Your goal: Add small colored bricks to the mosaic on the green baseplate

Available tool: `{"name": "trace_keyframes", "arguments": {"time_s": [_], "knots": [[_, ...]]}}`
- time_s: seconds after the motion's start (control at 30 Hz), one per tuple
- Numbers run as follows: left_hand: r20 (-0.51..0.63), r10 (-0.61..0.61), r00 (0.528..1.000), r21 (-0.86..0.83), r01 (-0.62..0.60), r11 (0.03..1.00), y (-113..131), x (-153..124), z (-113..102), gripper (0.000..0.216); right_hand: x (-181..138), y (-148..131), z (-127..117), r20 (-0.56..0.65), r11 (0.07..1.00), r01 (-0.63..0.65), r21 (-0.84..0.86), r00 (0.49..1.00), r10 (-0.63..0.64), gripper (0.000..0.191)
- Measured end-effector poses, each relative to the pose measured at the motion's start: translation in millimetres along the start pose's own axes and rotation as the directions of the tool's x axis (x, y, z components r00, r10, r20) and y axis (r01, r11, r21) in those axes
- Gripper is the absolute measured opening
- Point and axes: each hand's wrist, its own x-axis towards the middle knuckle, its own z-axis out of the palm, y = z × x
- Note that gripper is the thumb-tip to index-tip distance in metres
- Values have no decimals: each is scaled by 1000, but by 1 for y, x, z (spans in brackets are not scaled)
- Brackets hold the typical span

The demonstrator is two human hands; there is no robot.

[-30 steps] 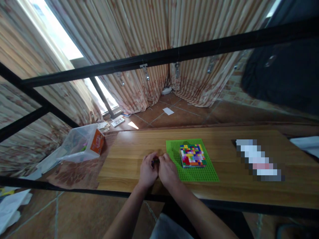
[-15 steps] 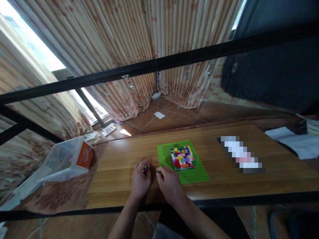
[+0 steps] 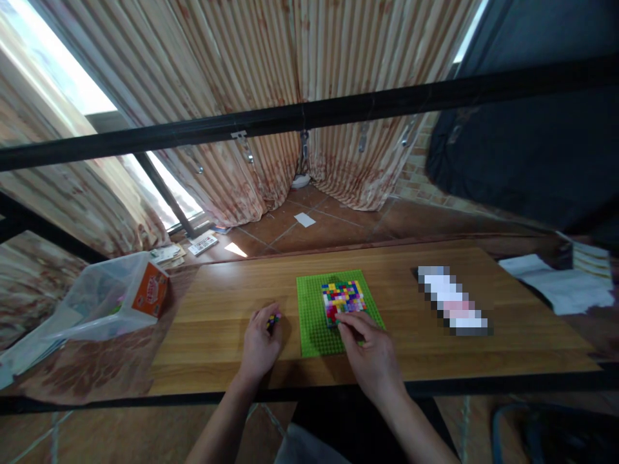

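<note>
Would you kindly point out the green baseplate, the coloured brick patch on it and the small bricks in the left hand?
green baseplate [image 3: 313, 325], head view, bare studs on its left part.
coloured brick patch [image 3: 344, 296], head view, its middle.
small bricks [image 3: 273, 319], head view, the visible top end.

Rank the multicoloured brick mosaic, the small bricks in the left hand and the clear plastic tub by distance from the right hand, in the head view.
1. The multicoloured brick mosaic: on the green baseplate, at the fingertips of the right hand.
2. The small bricks: to its left, pinched in the left hand.
3. The clear plastic tub: far left, beside the wooden table.
</note>
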Motion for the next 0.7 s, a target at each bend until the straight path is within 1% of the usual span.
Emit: {"name": "trace_keyframes", "arguments": {"time_s": [0.1,0.23,0.3,0.7], "knots": [[-2,8,1000,0,-8,1000,-1,0,1,32,7,9,-10,-50,999,-19,-28,999,18,22],[-4,8,1000,-6,-8,1000,-1,-1,1,32,13,19,-18,-110,988,-100,-119,990,87,23],[-9,8,1000,-6,-8,1000,0,-1,1,31,15,21,-20,-120,980,-127,-152,987,109,24],[4,-14,1000,-14,14,1000,4,0,0,31,20,26,-20,-121,978,-100,-180,990,79,27]]}}
